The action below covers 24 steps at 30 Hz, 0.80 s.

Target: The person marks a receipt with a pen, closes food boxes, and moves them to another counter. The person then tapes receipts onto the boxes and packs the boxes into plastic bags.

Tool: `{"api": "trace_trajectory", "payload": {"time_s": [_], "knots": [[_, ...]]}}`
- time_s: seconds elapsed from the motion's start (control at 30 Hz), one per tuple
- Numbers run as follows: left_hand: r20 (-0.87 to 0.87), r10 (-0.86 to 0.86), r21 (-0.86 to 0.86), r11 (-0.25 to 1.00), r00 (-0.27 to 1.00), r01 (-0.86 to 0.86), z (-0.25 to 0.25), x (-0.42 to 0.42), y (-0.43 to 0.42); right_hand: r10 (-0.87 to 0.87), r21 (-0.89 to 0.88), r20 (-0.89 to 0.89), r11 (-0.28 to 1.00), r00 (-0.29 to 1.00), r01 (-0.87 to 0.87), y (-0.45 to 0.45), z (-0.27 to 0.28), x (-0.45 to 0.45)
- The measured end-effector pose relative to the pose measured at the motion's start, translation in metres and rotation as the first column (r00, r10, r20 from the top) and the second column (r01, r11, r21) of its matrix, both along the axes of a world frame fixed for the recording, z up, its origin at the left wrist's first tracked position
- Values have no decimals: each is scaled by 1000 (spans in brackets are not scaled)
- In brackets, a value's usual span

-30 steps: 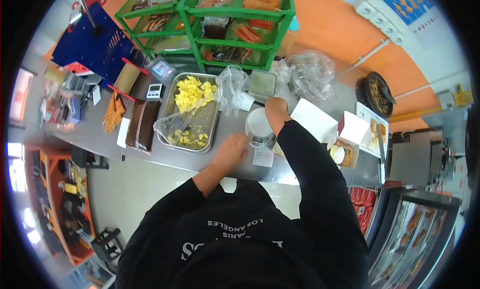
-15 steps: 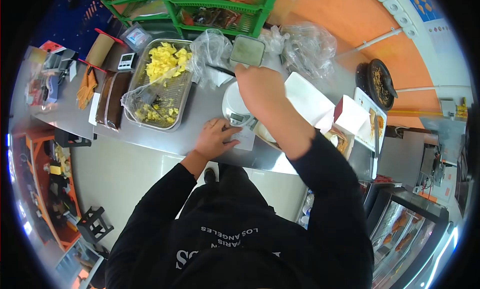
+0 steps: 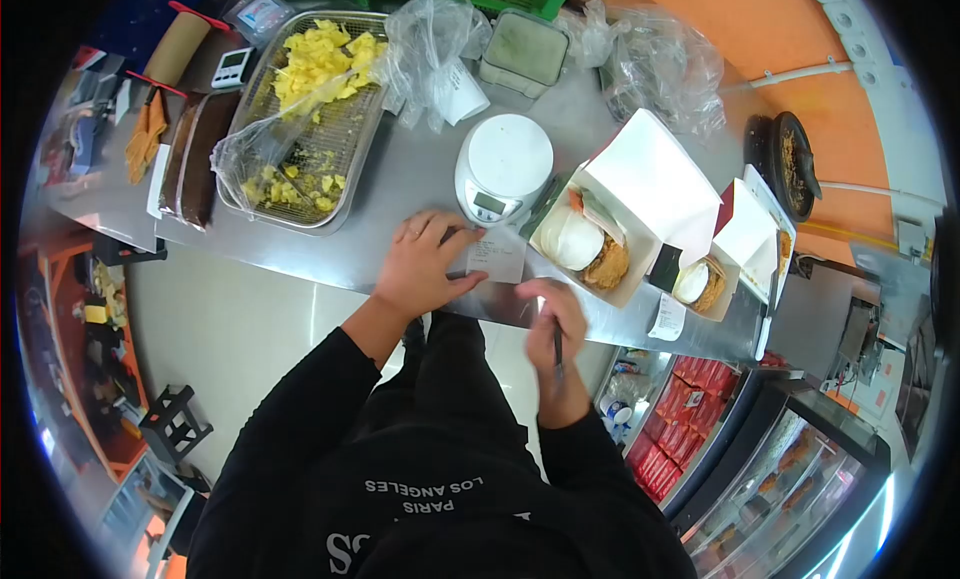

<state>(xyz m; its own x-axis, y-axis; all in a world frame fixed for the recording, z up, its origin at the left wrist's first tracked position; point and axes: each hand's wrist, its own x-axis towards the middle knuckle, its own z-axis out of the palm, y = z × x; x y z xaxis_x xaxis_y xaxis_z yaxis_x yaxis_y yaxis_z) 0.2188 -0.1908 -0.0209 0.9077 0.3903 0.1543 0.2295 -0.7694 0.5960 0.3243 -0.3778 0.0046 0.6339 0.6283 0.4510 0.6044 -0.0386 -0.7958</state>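
Observation:
My left hand (image 3: 425,259) lies at the counter's front edge with its fingers spread. Its thumb and fingertips rest by the left side of a small printed receipt (image 3: 499,256). My right hand (image 3: 556,329) is closed around a slim black pen (image 3: 558,347), just off the counter edge and right of the receipt. Behind the receipt stands a white kitchen scale (image 3: 508,159) with a bare round top. To the right, an open takeaway box (image 3: 640,249) holds a white round item (image 3: 572,242) and a piece of breaded fried food (image 3: 607,266).
A second open box (image 3: 733,279) sits farther right, with another receipt (image 3: 668,317) by it. On the left is a wire-racked tray (image 3: 365,149) of yellow chunks under plastic. A lidded container (image 3: 523,54) and clear plastic bags (image 3: 665,69) stand behind.
My right hand has come back from over the scale toward my body, carrying the black pen. That uncovers the scale and the boxes. My left hand stays by the receipt.

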Motion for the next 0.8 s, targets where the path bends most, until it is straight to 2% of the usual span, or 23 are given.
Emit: {"api": "trace_trajectory", "payload": {"time_s": [0.03, 0.07, 0.13, 0.17, 0.23, 0.27, 0.33, 0.47, 0.53, 0.57, 0.63, 0.7, 0.77, 0.8], "knots": [[-3, 0, -10, 1000, 1000, 0, -2, 0, 1, -64, 310, 72, 950, 995, 39, 1, -2, 11], [-1, -11, -11, 1000, 1000, 11, -4, 0, 2, -185, 58, 268, 983, 946, 176, -13, 12, 30], [4, -25, -13, 1000, 1000, 25, -5, 0, 3, -184, -189, 566, 920, 803, 343, -6, 40, 69], [-3, -26, -9, 1000, 1000, 26, -3, 0, 3, -185, -189, 568, 919, 802, 346, -1, 44, 83], [-1, -25, -2, 1000, 1000, 25, -1, 1, 4, 28, -403, 599, 874, 800, 271, 7, 48, 103], [-9, -23, -2, 1000, 1000, 23, -1, 1, 4, 31, -398, 604, 878, 796, 268, 10, 49, 110], [-25, -16, -6, 1000, 1000, 15, -2, -2, 4, 121, -557, 462, 810, 878, 182, 11, 45, 117], [-7, -21, -28, 999, 1000, 21, -3, -2, 4, 132, -607, 429, 775, 894, 177, 9, 47, 120], [-9, -19, -26, 999, 1000, 18, -3, -2, 6, -103, -397, 242, 897, 965, 196, 9, 64, 107], [-5, -21, -36, 999, 1000, 20, -4, -2, 5, -100, -400, 240, 896, 966, 192, 8, 71, 100], [0, -24, -47, 999, 1000, 24, -4, -1, 5, -408, -411, -38, 839, 912, 358, 7, 83, 87], [-3, -21, -52, 998, 1000, 21, -4, -1, 5, -414, -456, -33, 816, 910, 355, 14, 82, 77], [1, -20, -49, 999, 1000, 20, -4, -1, 5, -497, -437, -245, 823, 833, 362, 26, 67, 68], [6, -16, -44, 999, 1000, 16, -4, -1, 5, -415, -356, -244, 879, 877, 317, 29, 57, 64]]}}
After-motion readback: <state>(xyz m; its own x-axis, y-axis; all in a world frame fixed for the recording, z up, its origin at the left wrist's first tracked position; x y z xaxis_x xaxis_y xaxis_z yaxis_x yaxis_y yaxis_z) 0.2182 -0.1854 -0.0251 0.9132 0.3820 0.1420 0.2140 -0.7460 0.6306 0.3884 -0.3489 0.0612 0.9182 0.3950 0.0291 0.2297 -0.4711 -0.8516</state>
